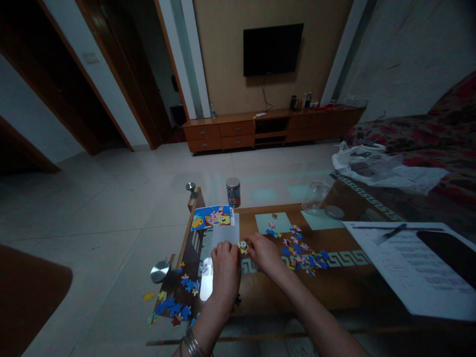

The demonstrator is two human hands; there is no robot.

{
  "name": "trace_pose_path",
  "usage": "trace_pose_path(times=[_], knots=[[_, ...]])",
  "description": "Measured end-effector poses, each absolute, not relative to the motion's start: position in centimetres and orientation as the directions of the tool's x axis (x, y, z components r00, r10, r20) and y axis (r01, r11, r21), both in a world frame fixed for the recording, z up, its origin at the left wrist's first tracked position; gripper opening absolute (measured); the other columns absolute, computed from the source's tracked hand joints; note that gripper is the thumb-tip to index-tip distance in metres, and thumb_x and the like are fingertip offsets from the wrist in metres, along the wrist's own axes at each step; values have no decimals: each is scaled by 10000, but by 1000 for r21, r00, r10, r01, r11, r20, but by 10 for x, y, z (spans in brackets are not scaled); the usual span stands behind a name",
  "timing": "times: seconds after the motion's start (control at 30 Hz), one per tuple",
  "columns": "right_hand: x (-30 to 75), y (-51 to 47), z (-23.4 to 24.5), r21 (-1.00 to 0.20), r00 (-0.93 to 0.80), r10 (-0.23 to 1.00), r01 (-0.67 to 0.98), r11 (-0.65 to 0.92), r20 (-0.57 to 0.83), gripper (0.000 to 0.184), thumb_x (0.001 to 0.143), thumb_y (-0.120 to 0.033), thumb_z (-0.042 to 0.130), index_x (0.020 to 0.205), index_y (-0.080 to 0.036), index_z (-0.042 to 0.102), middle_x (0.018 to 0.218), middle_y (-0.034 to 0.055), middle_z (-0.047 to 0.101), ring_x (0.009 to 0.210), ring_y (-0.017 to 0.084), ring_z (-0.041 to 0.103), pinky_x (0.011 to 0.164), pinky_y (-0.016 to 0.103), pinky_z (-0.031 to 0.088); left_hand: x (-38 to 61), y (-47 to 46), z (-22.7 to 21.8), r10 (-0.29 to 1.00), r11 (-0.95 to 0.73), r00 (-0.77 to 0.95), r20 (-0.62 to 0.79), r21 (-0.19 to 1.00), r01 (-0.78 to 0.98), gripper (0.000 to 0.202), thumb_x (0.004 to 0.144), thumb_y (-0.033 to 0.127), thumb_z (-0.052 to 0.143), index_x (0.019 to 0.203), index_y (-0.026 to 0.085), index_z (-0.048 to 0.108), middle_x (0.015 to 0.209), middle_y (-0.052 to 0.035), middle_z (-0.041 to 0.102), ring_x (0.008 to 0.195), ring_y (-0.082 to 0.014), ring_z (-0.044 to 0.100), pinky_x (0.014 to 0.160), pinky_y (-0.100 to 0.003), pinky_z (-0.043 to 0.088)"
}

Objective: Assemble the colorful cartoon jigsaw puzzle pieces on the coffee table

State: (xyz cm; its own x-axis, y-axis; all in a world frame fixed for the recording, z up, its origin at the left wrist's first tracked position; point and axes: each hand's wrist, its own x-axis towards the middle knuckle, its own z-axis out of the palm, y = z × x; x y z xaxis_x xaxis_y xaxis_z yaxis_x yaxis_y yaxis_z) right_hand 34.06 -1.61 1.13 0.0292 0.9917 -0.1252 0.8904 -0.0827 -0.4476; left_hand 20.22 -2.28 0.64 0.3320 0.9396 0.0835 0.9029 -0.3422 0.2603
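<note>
Between my hands, on the glass table (260,292), lies a small joined cluster of yellow jigsaw puzzle pieces (243,247). My left hand (225,267) is closed at the cluster's left side, with its fingers curled down and the fingertips partly hidden. From the right, my right hand (263,252) pinches at the cluster's edge with thumb and forefinger. Loose puzzle pieces (297,253), blue, pink and yellow, are scattered right of my right hand. More blue and yellow pieces (173,307) lie to the left of my left forearm. A cartoon picture sheet (213,218) rests beyond my left hand.
A printed tin (233,192) stands at the table's far side. To its right are a clear jar (316,197) and a round lid (334,212). Papers (405,267) with a pen (392,233) and a dark phone-like object (448,253) lie at right. A plastic bag (386,171) sits behind.
</note>
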Motion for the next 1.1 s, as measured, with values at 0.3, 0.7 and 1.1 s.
trace_pose_path(times=[0.3, 0.7, 1.1], knots=[[340, -17, 15, -450, 32, 991, 889, -88, -132, 348, 839, -113, 529, 1147, -196, 670, 1131, 106, 665, 1045, 225, 619, 854, 274, 416, 203, -19, 1, 946, -325, 306, 111, 319, 890, 92, 888, 219, 546, 918, 191, 628, 984, -49, 607, 982, -229, 531, 852, -350, 372], [341, -16, 13, -459, 18, 990, 885, -81, -140, 382, 837, -121, 546, 1195, -193, 656, 1157, 109, 655, 1080, 225, 608, 896, 276, 410, 206, -27, 4, 952, -307, 292, 96, 297, 904, 101, 883, 235, 540, 900, 175, 620, 967, -63, 613, 969, -246, 529, 837, -370, 366], [340, -18, 22, -429, -23, 989, 902, -41, -144, 383, 837, -151, 583, 1198, -248, 665, 1113, 89, 658, 1033, 229, 625, 821, 279, 428, 201, -31, 6, 950, -312, 300, 85, 268, 911, 91, 868, 234, 579, 907, 174, 636, 966, -64, 627, 985, -259, 541, 863, -394, 372]])
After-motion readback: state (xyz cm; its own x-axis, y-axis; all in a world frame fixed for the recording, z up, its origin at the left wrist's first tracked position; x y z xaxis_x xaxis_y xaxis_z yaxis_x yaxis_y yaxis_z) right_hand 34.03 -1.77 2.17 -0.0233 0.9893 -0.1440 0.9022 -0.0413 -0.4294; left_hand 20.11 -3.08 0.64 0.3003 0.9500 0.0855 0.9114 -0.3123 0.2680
